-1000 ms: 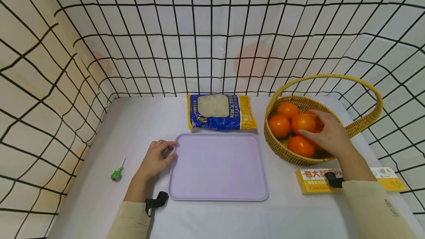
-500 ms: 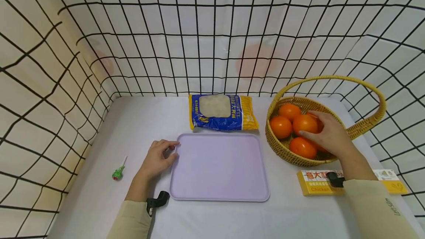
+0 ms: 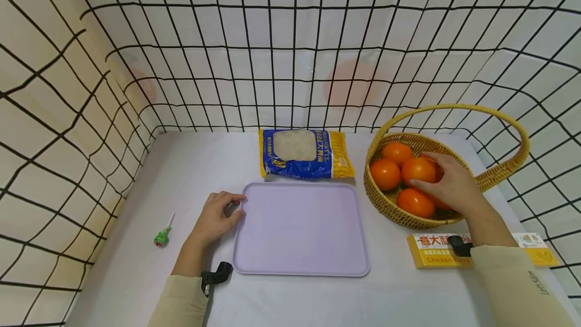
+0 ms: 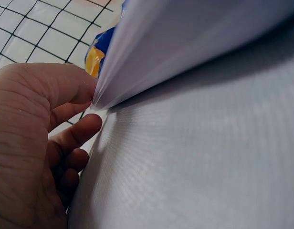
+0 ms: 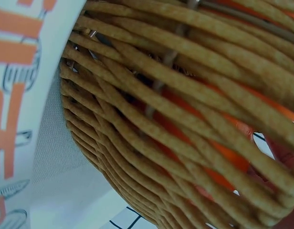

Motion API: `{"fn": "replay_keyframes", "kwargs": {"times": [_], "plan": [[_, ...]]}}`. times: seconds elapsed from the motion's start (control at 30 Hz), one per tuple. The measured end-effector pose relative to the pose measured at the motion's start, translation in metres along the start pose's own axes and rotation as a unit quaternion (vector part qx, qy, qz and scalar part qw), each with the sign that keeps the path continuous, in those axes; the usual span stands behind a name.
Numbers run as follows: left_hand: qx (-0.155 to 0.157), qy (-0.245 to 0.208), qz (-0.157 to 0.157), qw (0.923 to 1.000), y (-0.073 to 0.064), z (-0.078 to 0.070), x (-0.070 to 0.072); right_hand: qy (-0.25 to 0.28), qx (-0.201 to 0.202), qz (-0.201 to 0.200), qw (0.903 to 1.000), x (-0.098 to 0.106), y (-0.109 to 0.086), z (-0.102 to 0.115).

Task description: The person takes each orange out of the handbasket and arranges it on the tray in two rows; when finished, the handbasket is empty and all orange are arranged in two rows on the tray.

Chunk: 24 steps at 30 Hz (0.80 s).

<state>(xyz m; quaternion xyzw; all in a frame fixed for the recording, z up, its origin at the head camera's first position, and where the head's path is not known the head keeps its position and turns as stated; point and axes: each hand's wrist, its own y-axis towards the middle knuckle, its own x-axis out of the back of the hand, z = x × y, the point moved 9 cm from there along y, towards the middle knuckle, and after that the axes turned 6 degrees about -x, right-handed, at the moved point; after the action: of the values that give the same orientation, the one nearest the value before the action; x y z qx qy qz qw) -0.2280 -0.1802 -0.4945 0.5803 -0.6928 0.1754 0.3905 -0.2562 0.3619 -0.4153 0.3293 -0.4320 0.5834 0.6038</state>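
In the head view my left hand (image 3: pixel 218 218) is at the left edge of a lilac tray (image 3: pixel 301 231), fingers bent loosely and a fingertip touching the rim near its upper left corner. The left wrist view has that hand (image 4: pixel 37 138) beside the tray's edge (image 4: pixel 137 52), its lower fingers apart from it. My right hand (image 3: pixel 454 185) reaches into a wicker basket (image 3: pixel 386 208) of several round oranges. Its thumb and fingers grip one orange (image 3: pixel 416 170) that still sits among the others. The right wrist view shows mostly basket weave (image 5: pixel 152 119), hiding the grip.
A blue and yellow pasta bag (image 3: pixel 297 153) lies behind the tray. A yellow and white box (image 3: pixel 436 259) is partly under the right wrist, and a green lollipop (image 3: pixel 161 237) lies at the left. The basket handle (image 3: pixel 508 160) arches high. Black wire mesh (image 3: pixel 295 64) surrounds the table.
The view shifts slightly, moving everything a little to the right in frame. Both hands keep their places at the tray and on the orange.
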Motion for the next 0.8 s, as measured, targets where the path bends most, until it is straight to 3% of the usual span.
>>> {"fn": "replay_keyframes", "kwargs": {"times": [0.53, 0.8], "plan": [[-0.014, -0.001, -0.017, 0.9997, -0.0010, -0.0011, 0.0015, -0.004, 0.007, 0.003, 1.0000, -0.0025, 0.0008, 0.0022], [-0.005, 0.000, -0.013, 0.9999, -0.0011, -0.0011, 0.0017, -0.004, 0.010, 0.000, 0.9999, -0.0032, 0.0011, 0.0027]]}}
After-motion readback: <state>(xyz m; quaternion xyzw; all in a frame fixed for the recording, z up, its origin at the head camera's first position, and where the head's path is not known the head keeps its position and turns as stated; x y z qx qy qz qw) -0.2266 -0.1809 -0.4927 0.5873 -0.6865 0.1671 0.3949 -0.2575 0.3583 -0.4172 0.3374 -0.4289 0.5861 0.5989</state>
